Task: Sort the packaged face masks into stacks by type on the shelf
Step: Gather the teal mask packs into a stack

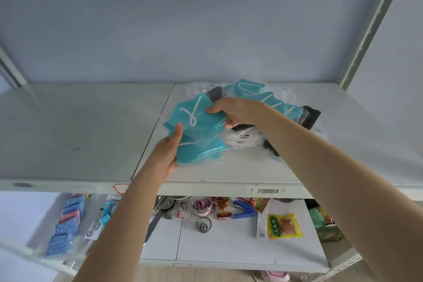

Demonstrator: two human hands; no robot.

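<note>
Several teal packaged masks (196,126) are held just above the white shelf (240,167). My left hand (167,153) grips their lower left edge, thumb on top. My right hand (233,112) pinches the top teal pack at its right edge. Behind my right hand lies a mixed pile: more teal packs (258,92), black mask packs (311,117) and a white mask pack (242,142) with small dark marks. My right forearm hides part of the pile.
The shelf's left half (80,130) is bare grey board. A barcode label (267,190) sits on the front edge. The lower shelf holds blue packets (66,229), a blue stapler (243,210), a yellow snack pack (285,225) and small tins.
</note>
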